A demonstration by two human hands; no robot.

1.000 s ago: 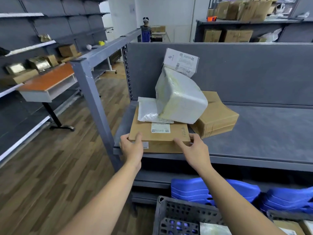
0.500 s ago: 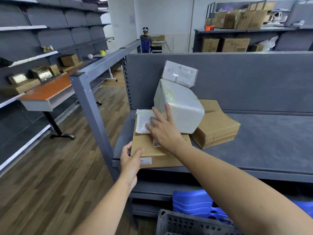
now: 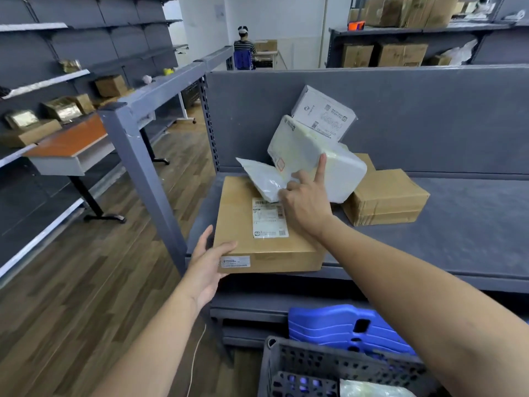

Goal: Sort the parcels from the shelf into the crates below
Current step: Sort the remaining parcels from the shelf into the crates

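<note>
Shelf (image 3: 463, 224) front (flat box (image 3: 243, 224) at edge)

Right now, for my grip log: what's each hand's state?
Left hand: grips a corner of the flat cardboard box.
Right hand: pinches the white mailer bag, index finger touching the wrapped parcel.

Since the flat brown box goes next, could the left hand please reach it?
Probably yes: the left hand grips the flat brown box by a corner; the right hand holds the white mailer up off it.
</note>
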